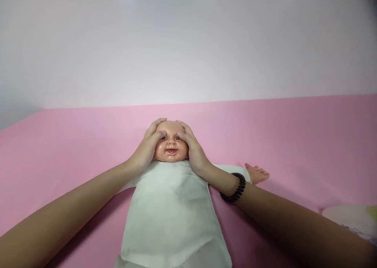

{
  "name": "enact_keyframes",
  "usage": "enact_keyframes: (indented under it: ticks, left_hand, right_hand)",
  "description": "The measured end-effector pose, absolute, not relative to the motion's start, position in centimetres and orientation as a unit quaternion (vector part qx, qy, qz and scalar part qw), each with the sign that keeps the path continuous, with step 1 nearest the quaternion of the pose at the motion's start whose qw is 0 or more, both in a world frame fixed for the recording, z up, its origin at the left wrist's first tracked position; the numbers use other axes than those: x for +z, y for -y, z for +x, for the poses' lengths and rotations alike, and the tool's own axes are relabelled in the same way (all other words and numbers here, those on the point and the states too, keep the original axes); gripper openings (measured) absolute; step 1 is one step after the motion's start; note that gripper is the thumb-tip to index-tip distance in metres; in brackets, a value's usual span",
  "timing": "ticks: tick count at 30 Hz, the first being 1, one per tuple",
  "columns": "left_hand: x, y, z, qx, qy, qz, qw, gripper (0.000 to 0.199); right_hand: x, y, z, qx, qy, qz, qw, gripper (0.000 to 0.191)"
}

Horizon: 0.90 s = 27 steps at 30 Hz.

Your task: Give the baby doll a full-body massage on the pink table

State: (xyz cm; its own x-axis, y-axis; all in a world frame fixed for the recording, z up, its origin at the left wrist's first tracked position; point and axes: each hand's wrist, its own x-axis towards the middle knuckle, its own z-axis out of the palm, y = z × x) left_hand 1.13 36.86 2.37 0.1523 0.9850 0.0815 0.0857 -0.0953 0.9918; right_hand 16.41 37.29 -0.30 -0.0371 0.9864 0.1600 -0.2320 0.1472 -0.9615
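Observation:
A baby doll point(172, 155) lies face up, its head away from me, in a white garment point(171, 213). My left hand point(149, 142) is wrapped round the left side of the doll's head, with the thumb by the eye and the fingertips near the crown. On the other side my right hand point(193, 146) cups the head in the same way, its thumb beside the other eye. A black coiled band point(235, 187) circles my right wrist. The doll's hand point(257, 173) sticks out of its sleeve at the right, palm and fingers spread.
The doll lies on a pink surface point(294, 142) that reaches back to a pale wall point(188, 48). At the lower right, partly behind my right forearm, is a whitish cloth item point(338, 213) with a yellow-green patch.

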Motion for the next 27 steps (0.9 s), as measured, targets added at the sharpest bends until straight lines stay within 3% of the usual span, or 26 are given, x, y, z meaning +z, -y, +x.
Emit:
enact_keyframes:
  ticks: [12,27]
  left_hand:
    - [2.63,-36.49,1.14,0.456,-0.446,0.581,0.505,0.051]
    - [2.46,-36.49,1.09,0.459,-0.45,0.588,0.491,0.05]
  right_hand:
    - [-0.33,-36.92,16.61,0.532,0.504,-0.378,0.567,0.061]
    - [-0.21,-36.93,16.57,0.538,0.495,-0.372,0.572,0.055]
